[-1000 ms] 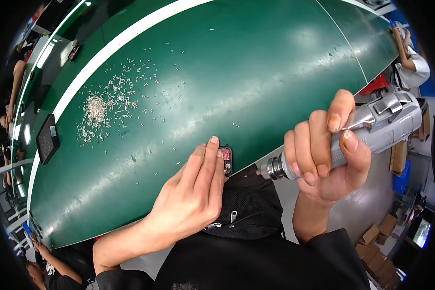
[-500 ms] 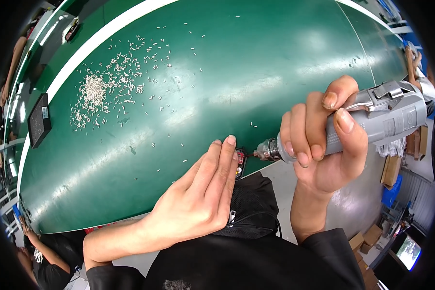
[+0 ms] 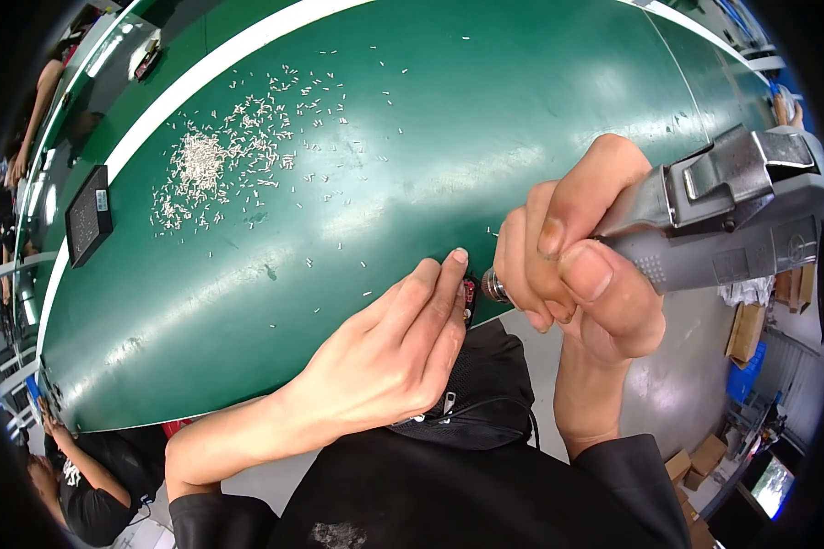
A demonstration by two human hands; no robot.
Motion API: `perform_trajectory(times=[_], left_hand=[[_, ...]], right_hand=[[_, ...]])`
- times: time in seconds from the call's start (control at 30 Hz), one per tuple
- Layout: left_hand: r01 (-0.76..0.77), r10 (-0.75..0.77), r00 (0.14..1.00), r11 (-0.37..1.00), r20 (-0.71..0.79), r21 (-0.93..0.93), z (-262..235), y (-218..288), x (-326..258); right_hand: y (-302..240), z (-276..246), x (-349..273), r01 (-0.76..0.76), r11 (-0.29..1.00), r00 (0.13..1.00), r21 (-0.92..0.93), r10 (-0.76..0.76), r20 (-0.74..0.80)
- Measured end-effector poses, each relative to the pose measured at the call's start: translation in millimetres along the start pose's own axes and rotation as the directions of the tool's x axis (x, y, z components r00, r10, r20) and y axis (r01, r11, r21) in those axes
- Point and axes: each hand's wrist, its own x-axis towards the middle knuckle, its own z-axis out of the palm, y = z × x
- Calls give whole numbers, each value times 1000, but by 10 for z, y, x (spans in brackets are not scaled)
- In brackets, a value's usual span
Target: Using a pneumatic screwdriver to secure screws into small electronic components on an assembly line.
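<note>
Your left hand (image 3: 394, 343) lies at lower centre of the frame, fingers extended and close together over the left side of the small dark device (image 3: 471, 293); whether they grip it cannot be told. The device sits at the green table's (image 3: 540, 101) near edge. Your right hand (image 3: 581, 252), right of centre, has its fingers clamped around the grey power driver (image 3: 719, 265), its nose beside the device; tip contact is hidden. Small pale pieces (image 3: 201, 163) lie heaped and scattered at upper left.
</note>
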Motion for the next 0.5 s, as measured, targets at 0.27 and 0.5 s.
perform_trajectory(times=[0.27,0.5], left_hand=[[36,-40,996,998,-80,-55,16,37,-21],[36,-37,992,999,-122,-16,32,29,-57]], right_hand=[[47,32,-1,60,998,996,27,-61,70],[20,56,-75,-19,994,999,104,16,36]])
